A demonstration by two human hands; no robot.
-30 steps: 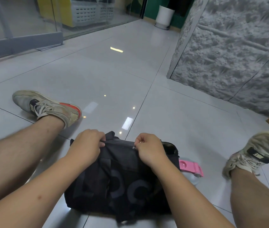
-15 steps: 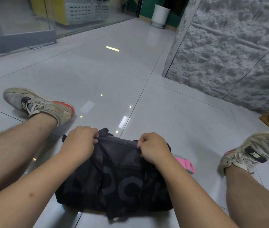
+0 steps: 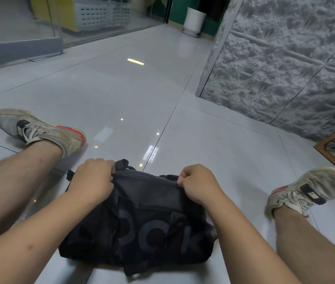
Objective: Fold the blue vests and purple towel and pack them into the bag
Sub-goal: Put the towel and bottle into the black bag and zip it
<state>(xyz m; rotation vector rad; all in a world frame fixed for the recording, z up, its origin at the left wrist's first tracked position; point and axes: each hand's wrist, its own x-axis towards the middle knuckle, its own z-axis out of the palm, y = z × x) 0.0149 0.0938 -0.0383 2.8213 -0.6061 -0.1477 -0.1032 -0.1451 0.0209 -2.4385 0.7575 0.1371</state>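
A black duffel bag (image 3: 146, 218) with large grey letters lies on the tiled floor between my legs. My left hand (image 3: 92, 181) grips the bag's top fabric at its left end. My right hand (image 3: 199, 183) pinches the zipper pull on the bag's top edge near its right end. The zip line between the two hands looks closed. No blue vest or purple towel shows.
My two sneakered feet (image 3: 39, 130) (image 3: 306, 189) lie to either side on the glossy grey floor (image 3: 224, 144). A rough grey stone wall (image 3: 285, 58) rises at the right. A wooden frame (image 3: 334, 156) stands at the right edge, a white bin (image 3: 195, 19) far back.
My right hand has moved rightward along the bag's top with the zipper pull. The pink thing beside the bag's right end is no longer visible.
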